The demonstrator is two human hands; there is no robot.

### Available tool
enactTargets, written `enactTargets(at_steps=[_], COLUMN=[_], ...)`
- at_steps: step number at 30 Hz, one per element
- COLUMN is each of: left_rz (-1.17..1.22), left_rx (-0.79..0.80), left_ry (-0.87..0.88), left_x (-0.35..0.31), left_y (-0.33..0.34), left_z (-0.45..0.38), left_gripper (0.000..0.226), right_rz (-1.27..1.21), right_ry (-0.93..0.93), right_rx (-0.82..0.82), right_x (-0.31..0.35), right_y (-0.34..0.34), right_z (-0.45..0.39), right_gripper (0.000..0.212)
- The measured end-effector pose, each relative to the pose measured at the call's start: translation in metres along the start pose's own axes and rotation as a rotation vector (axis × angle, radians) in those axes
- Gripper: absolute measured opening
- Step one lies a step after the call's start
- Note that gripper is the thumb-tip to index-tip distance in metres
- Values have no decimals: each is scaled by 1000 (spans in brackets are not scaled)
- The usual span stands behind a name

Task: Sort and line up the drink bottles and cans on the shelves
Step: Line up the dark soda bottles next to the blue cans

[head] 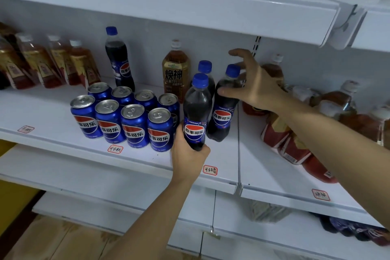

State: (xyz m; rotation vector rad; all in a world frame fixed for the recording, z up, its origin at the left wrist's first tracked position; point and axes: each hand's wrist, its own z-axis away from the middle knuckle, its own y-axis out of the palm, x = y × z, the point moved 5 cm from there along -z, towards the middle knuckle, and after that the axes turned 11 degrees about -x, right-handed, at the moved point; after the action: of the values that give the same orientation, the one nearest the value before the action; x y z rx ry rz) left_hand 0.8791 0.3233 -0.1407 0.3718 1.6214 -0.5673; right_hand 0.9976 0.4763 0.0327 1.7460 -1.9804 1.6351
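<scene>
Down at the front edge of the middle shelf [211, 177], our left hand [187, 154] is clamped round the base of a cola bottle [196, 112], fingers curled behind it and thumb across the front below the label. The bottle stands upright, its blue cap up, just right of the cans.

Our right hand [253, 84] reaches in from the right with fingers spread; the thumb presses the shoulder of a second cola bottle [223, 116] while the other fingers stay straight above its cap, so this hand is not closed on anything. That bottle leans slightly and touches the one in our left hand. A 3rd cola bottle [205, 69] stands right behind the pair, mostly hidden.

Left of the held bottle, 8 blue cola cans [126, 120] stand in 2 rows of 4, touching each other, near the front edge. Behind them at the back wall stand a 4th cola bottle [119, 63] and, further right, a golden tea bottle [176, 69].

At the left end of the shelf, red-labelled tea bottles [48, 63] lean together. On the adjoining shelf section to the right, more red-labelled bottles [295, 145] lie jumbled. Handwritten tags [115, 149] are stuck along the front lip.
</scene>
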Motion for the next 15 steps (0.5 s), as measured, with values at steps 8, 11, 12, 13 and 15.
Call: enactTargets(at_steps=[8,11,12,13,15], left_rz=[-31,-58,-63,-67,-75], left_rx=[-9,-10,-6,-1,11], left_ry=[5,1,-1,-2,-3], left_x=[1,2,3,3,3], left_y=[-1,0,1,1,1], left_z=[2,2,2,2,2], left_gripper=[85,84,84,84,85], right_rz=[-67,-65,-61,-55,-57], right_ry=[49,46,44,45,53], right_rx=[20,28,31,33,36], right_x=[-22,-23,-24,-24,-24], right_y=[16,16,16,16,16], right_z=[9,9,9,9,8], right_gripper=[66,66,67,68,69])
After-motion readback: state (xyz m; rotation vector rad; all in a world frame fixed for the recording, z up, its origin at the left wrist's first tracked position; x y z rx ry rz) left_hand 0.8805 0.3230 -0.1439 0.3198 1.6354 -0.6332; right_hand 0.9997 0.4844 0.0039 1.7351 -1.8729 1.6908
